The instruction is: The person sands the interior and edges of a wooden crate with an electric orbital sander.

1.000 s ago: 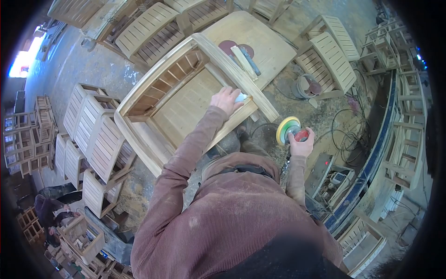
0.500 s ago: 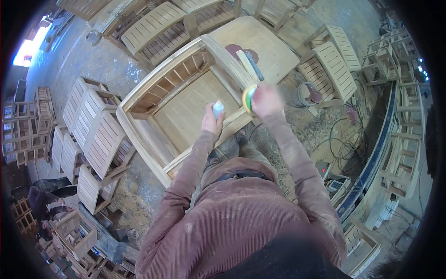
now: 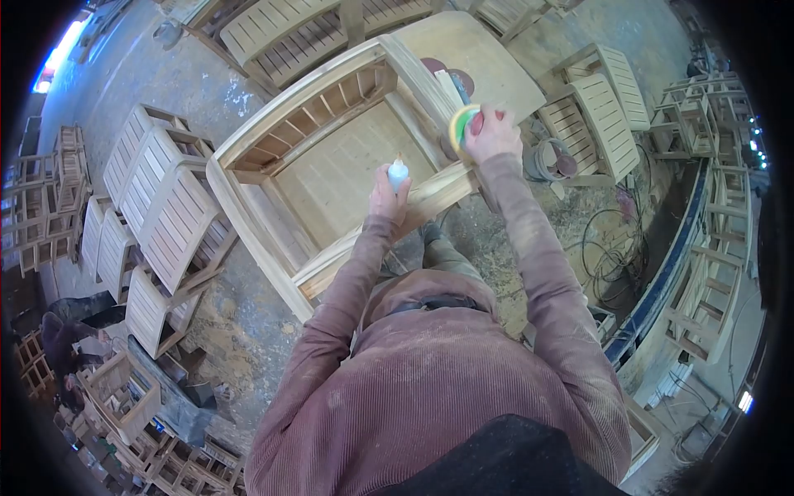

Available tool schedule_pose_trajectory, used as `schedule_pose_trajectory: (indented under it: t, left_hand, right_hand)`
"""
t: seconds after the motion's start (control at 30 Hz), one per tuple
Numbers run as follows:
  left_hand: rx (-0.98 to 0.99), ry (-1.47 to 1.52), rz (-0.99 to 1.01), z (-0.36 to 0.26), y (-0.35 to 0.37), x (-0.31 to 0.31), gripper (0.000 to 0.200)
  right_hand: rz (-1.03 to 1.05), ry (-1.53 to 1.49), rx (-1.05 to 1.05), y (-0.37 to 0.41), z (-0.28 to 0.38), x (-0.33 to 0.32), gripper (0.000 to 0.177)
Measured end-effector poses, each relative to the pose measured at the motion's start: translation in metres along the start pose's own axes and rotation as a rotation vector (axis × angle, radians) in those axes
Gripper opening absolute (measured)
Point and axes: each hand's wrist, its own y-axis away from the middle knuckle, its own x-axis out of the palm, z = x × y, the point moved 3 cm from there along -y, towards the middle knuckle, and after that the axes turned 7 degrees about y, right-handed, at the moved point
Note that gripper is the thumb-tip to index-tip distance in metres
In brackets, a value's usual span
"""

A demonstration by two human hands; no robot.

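My left hand (image 3: 387, 202) is wrapped round a small pale bottle (image 3: 398, 176) with a pointed nozzle, held upright over the near rail of a wooden frame (image 3: 430, 195). My right hand (image 3: 498, 136) grips a round yellow-and-green disc (image 3: 457, 132) by its right side, with something red by the fingers. The disc is tilted on edge at the frame's right corner. Slats line the frame's far side, and a flat panel (image 3: 347, 169) lies inside it.
Reddish round discs (image 3: 460, 81) lie on a board (image 3: 496, 62) beyond the frame. A bucket (image 3: 546, 159) and a coiled cable (image 3: 608, 252) are on the floor to the right. Slatted wooden pieces (image 3: 169, 198) stand at the left. Another person (image 3: 62, 343) is at the far left.
My right hand has moved up and a little right with the disc. My left hand has shifted slightly right with the bottle. The view has tilted a little.
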Motion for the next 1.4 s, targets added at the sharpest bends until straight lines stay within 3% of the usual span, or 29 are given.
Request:
schedule_pose_trajectory:
  t: [0.1,0.23,0.37,0.57,0.67,0.8,0.97,1.1,1.17,1.27,1.4]
  left_hand:
    - [0.04,0.031,-0.02,-0.004,-0.004,0.001,0.043]
    - [0.019,0.04,0.003,-0.004,0.004,-0.002,0.043]
    - [0.071,0.047,-0.016,-0.006,0.001,0.0,0.043]
    - [0.068,0.03,0.03,-0.011,0.003,-0.002,0.042]
    - [0.058,0.023,0.04,-0.006,0.001,0.0,0.042]
    - [0.074,0.04,0.065,-0.009,0.006,0.001,0.043]
    - [0.063,0.147,0.064,-0.011,-0.002,0.005,0.044]
    - [0.034,0.201,0.111,-0.017,-0.015,0.028,0.04]
    - [0.18,-0.04,0.223,-0.032,-0.02,0.037,0.042]
    - [0.216,-0.269,0.367,-0.05,-0.029,0.047,0.043]
    - [0.269,-0.44,0.403,-0.064,-0.036,0.057,0.04]
  right_hand:
    - [0.03,-0.022,-0.068,0.016,0.004,-0.005,0.033]
    - [-0.002,-0.006,0.022,-0.004,-0.003,0.002,0.034]
    - [0.036,-0.003,-0.069,0.015,0.002,-0.003,0.034]
    - [0.013,-0.021,0.042,-0.011,-0.009,0.003,0.036]
    - [0.068,-0.024,-0.098,0.009,-0.008,-0.001,0.036]
    - [0.006,-0.015,-0.008,-0.012,-0.018,0.006,0.036]
    - [0.041,-0.064,-0.104,0.011,-0.006,0.002,0.034]
    - [0.056,-0.085,0.045,-0.024,-0.012,0.006,0.038]
    - [0.043,-0.096,0.067,-0.029,-0.03,0.002,0.045]
    - [0.063,-0.143,0.26,-0.022,-0.065,-0.001,0.06]
    - [-0.079,-0.263,0.303,0.02,-0.116,0.015,0.067]
